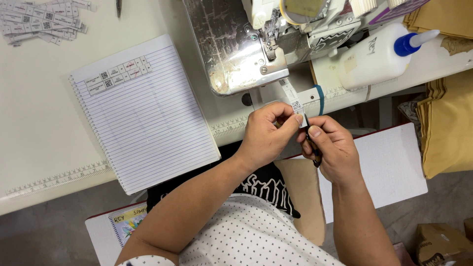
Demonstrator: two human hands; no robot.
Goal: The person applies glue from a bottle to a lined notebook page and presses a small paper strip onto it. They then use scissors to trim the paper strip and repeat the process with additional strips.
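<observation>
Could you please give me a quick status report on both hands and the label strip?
Left hand pinching the white label strip below the sewing machine. Right hand gripping a small dark tool, thumb at the strip's end. Nothing in the way.

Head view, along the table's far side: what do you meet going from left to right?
Pile of small white labels → spiral lined notebook → sewing machine's metal bed → white squeeze bottle with blue nozzle → stack of tan fabric.
</observation>
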